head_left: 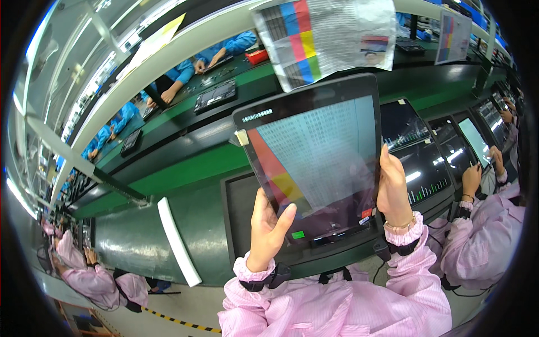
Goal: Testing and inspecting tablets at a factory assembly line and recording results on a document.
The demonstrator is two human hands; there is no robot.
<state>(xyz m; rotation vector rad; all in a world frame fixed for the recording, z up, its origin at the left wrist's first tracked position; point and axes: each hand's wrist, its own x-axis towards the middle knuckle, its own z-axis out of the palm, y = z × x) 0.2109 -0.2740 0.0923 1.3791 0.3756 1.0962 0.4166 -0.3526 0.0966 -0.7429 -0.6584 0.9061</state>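
A black tablet (317, 146) is held up in front of me, tilted, its lit screen showing a grey chart with red and yellow patches. My left hand (268, 227) grips its lower left edge, thumb lying on the screen. My right hand (393, 188) clasps its right edge. Both wrists wear pink sleeves with black straps. Above the tablet hangs a printed colour test chart (325, 36) with blue, red, yellow and green blocks.
A dark tray (238, 213) sits on the green bench (185, 168) below the tablet. A white strip (178, 241) lies to the left. Lit tablets (426, 168) stand to the right, where a person in pink (483, 236) works. Workers in blue sit across the line.
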